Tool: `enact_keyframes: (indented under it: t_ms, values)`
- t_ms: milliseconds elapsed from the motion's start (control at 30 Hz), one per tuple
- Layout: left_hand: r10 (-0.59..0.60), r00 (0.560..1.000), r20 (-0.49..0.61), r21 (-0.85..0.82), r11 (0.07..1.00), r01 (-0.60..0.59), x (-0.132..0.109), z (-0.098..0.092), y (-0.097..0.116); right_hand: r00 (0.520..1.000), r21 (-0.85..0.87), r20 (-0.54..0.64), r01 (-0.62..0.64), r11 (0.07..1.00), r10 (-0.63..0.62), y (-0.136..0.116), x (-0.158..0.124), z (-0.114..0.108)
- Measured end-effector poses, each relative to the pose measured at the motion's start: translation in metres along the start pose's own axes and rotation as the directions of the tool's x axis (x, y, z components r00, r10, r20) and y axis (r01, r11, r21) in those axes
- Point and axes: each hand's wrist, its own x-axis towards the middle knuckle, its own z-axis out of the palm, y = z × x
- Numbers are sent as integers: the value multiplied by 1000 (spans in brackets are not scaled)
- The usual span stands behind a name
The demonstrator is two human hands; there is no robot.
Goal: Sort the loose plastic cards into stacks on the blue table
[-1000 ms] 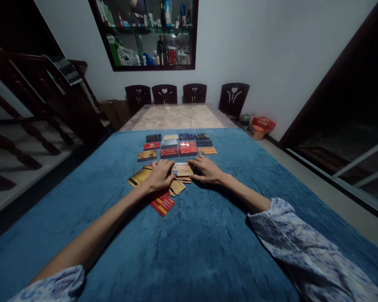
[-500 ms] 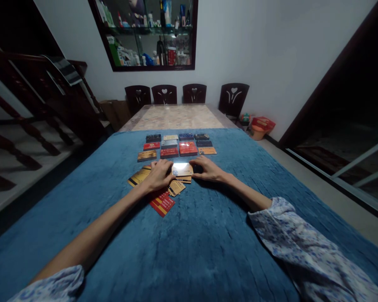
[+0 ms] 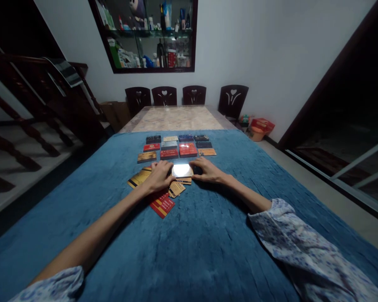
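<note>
Both of my hands hold one card (image 3: 182, 170) between them just above a blue cloth (image 3: 192, 235); the card's face glares white. My left hand (image 3: 159, 176) grips its left edge with curled fingers. My right hand (image 3: 208, 171) pinches its right edge. Under and beside my left hand lies a loose pile of cards: gold ones (image 3: 138, 178), a tan one (image 3: 177, 188) and a red one (image 3: 162, 204). Beyond my hands, several cards (image 3: 176, 147) lie in neat rows.
The blue cloth covers the near part of a long table; bare marble top (image 3: 176, 118) shows beyond. Several dark chairs (image 3: 195, 94) stand at the far end. A wall cabinet (image 3: 151, 35) holds bottles. A stair rail (image 3: 34, 100) is at left, red bags (image 3: 261, 126) on the floor at right.
The card between my hands has tilted, so its printed face now glares white. My right fingers have curled in onto its edge. The view shifted slightly downward.
</note>
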Motion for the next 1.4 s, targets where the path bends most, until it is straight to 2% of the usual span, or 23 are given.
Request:
enact_keyframes:
  t_ms: [267,533,933,1400]
  values:
    - [-8,1000,29,22,1000,7,7,-3,7,1000,-5,-10,9,1000,-9,8,-3,-3]
    - [35,999,37,52,998,-37,25,0,16,1000,6,17,-13,1000,13,19,-9,-18]
    - [42,992,115,119,991,-56,62,3,46,999,-34,1,-53,998,53,49,-22,-44]
    - [58,993,101,180,981,-76,116,20,62,983,-128,4,-179,975,181,85,-24,-67]
